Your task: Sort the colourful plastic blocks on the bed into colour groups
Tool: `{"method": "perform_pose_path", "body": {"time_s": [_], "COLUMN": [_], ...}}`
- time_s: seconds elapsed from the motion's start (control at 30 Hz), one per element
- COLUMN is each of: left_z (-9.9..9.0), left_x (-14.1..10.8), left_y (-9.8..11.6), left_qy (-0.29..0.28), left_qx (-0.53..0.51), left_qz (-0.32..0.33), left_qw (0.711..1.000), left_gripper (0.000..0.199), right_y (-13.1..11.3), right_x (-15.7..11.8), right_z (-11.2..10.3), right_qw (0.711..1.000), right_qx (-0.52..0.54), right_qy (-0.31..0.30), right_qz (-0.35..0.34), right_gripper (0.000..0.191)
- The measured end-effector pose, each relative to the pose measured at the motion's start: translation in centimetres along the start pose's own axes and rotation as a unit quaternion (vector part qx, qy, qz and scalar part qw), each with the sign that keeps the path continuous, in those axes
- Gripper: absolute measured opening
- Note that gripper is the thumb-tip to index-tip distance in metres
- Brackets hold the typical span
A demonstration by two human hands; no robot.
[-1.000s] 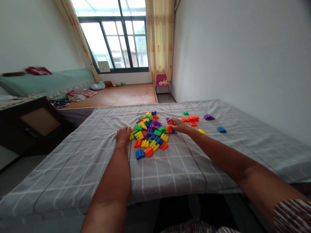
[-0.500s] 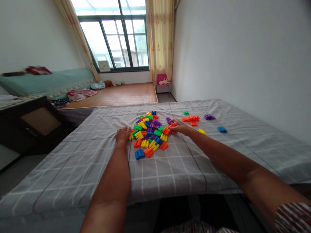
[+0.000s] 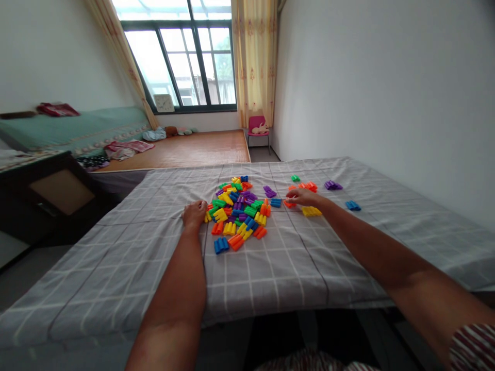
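Observation:
A mixed pile of colourful plastic pieces (image 3: 240, 206) lies on the grey checked cloth (image 3: 266, 278). My left hand (image 3: 194, 213) rests at the pile's left edge with its fingers curled; what they hold, if anything, is hidden. To the right of the pile, my right hand (image 3: 303, 197) has its fingers closed on an orange piece (image 3: 289, 203), low over the cloth. Near it are other orange pieces (image 3: 309, 186) and yellow pieces (image 3: 311, 212). Between pile and right hand lie a blue piece (image 3: 276, 203) and a purple piece (image 3: 269, 191).
Farther right are a purple group (image 3: 333, 185), a blue piece (image 3: 353, 206) and a small green piece (image 3: 295, 178). Beyond the table stand a bed (image 3: 201, 147) and a pink chair (image 3: 258, 126). A dark cabinet (image 3: 58, 190) is at the left.
My right hand has moved right, away from the pile, with the orange piece. The blue piece beside the pile now shows. My left hand has stayed in place.

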State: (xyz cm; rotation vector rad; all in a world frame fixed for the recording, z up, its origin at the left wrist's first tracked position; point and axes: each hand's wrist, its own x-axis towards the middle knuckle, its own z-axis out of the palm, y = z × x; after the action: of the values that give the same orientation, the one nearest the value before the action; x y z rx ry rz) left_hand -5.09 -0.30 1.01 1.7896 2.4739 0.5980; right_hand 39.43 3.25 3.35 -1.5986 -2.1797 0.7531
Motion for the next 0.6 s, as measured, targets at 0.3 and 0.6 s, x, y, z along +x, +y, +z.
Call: {"method": "perform_pose_path", "body": {"time_s": [0.3, 0.6], "left_z": [-0.1, -0.2], "left_x": [0.0, -0.1], "left_y": [0.0, 0.0], "left_qy": [-0.008, -0.006], "left_qx": [-0.007, -0.012], "left_qz": [0.001, -0.002], "left_qw": [1.000, 1.000], "left_gripper": [0.042, 0.041], "right_y": [0.3, 0.3], "right_x": [-0.5, 3.9], "right_z": [-1.0, -4.3], "right_qw": [0.997, 0.951], "right_qx": [-0.071, -0.277], "right_qy": [-0.025, 0.103], "right_qz": [-0.025, 0.087], "right_gripper": [0.044, 0.043]}}
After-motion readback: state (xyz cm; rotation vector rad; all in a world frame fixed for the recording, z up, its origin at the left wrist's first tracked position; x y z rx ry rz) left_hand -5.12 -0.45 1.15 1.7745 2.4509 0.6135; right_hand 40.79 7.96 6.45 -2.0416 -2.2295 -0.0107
